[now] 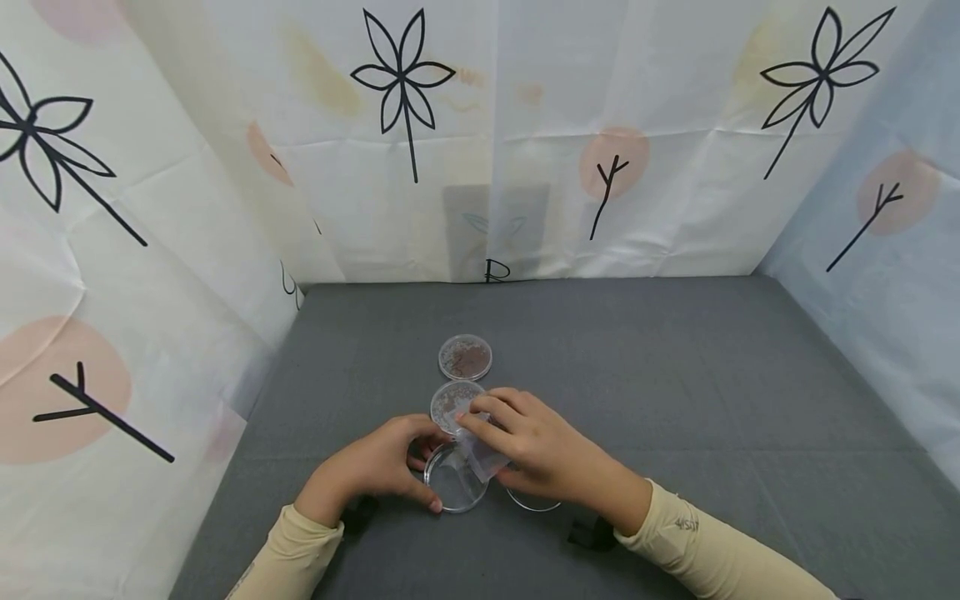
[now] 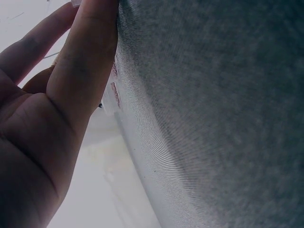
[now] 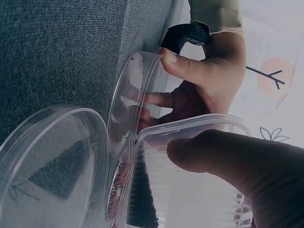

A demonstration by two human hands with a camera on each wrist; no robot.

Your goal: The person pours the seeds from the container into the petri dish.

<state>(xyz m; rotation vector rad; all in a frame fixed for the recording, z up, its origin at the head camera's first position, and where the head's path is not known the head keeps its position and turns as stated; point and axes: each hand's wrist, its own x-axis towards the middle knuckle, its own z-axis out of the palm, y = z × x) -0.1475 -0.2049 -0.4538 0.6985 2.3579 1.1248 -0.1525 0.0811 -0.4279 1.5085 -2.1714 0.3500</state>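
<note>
My left hand (image 1: 386, 458) holds a clear petri dish (image 1: 456, 487) by its rim, thumb at the near side and fingers at the far side. In the right wrist view, that dish (image 3: 126, 102) stands beside the left thumb. My right hand (image 1: 543, 446) grips a small clear plastic box (image 1: 483, 457), tilted over the dish. Dark grains (image 3: 143, 199) lie inside the box, behind its ridged wall. Just beyond the held dish is a second petri dish (image 1: 447, 402) with speckled contents, partly covered by the right fingers.
Farther back sits another petri dish (image 1: 465, 357) holding brownish, crumbly material. A clear round dish or lid (image 1: 534, 502) lies under the right hand, partly hidden. Grey cloth (image 1: 675, 375) covers the table, with patterned white curtains (image 1: 555, 100) around it.
</note>
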